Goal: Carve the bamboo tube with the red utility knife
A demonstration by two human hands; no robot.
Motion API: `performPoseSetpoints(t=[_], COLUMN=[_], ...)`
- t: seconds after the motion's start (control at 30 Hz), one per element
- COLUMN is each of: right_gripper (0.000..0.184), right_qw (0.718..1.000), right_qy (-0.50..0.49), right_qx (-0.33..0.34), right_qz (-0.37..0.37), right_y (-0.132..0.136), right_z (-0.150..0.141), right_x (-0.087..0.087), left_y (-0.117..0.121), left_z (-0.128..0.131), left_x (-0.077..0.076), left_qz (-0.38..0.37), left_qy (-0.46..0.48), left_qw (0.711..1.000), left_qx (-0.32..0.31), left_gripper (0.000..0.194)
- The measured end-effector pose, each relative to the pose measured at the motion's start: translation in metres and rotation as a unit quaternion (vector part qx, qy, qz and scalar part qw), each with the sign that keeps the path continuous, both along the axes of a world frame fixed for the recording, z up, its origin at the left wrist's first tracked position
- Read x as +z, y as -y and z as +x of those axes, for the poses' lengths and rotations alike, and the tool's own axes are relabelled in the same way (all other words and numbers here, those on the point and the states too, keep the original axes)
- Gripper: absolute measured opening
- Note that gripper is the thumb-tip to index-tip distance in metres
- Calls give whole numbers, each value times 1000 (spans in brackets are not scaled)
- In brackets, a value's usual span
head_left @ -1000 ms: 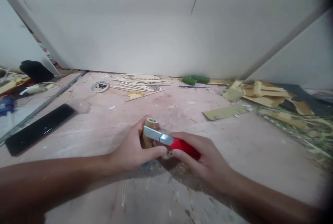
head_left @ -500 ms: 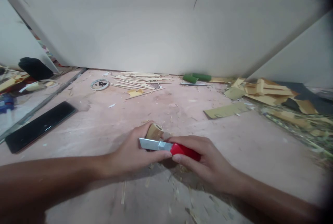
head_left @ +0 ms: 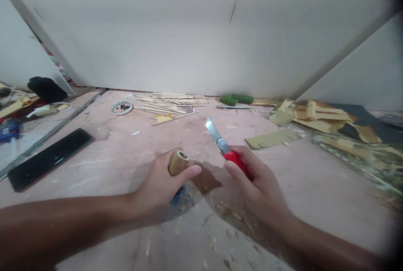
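My left hand [head_left: 160, 185] is wrapped round a short hollow bamboo piece [head_left: 178, 162], its open end facing up and away. My right hand [head_left: 255, 182] grips a red-handled utility knife [head_left: 224, 147]; the bare blade points up and to the left, clear of the bamboo. Both hands hover just above a pinkish wooden board [head_left: 132, 153] strewn with shavings. A brown patch lies on the board between the hands.
A black phone [head_left: 47, 159] lies at the left. Thin bamboo sticks [head_left: 170, 102] and a small round lid [head_left: 121, 107] lie near the back wall, beside green cylinders [head_left: 236, 98]. Sandpaper sheets [head_left: 315, 115] pile up at the right.
The knife blade lay across the bamboo piece before; now my right hand has swung it away to the right and upward. My left hand has tilted the bamboo slightly.
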State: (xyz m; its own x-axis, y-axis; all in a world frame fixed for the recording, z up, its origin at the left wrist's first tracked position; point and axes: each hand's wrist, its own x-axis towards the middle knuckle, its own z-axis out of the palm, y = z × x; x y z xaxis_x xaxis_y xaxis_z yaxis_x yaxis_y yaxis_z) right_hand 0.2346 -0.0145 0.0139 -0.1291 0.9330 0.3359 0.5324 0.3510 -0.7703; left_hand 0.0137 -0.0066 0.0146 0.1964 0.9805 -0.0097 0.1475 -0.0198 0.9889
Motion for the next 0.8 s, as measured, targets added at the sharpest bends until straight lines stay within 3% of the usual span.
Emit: performPoseSetpoints(t=[0.07, 0.23, 0.37, 0.5, 0.8], right_gripper=[14, 15, 23, 35, 30], right_qw=[1000, 988, 980, 976, 968], right_qy=[-11, -11, 61, 84, 69], right_qx=[16, 134, 184, 198, 236], right_qz=[-2, -70, -40, -26, -49], right_y=[-2, 2, 4, 2, -1], right_z=[2, 3, 2, 3, 6], right_x=[-1, 1, 1, -3, -1], left_y=[-1, -1, 1, 3, 3], left_z=[-2, -10, -11, -7, -8], left_x=[-1, -4, -4, -2, -3], left_qz=[-10, -22, -37, -38, -47], left_qy=[32, 85, 136, 108, 28], left_qw=[999, 991, 982, 986, 990], left_qx=[-21, -102, -127, -124, -131], left_gripper=[33, 31, 35, 41, 37])
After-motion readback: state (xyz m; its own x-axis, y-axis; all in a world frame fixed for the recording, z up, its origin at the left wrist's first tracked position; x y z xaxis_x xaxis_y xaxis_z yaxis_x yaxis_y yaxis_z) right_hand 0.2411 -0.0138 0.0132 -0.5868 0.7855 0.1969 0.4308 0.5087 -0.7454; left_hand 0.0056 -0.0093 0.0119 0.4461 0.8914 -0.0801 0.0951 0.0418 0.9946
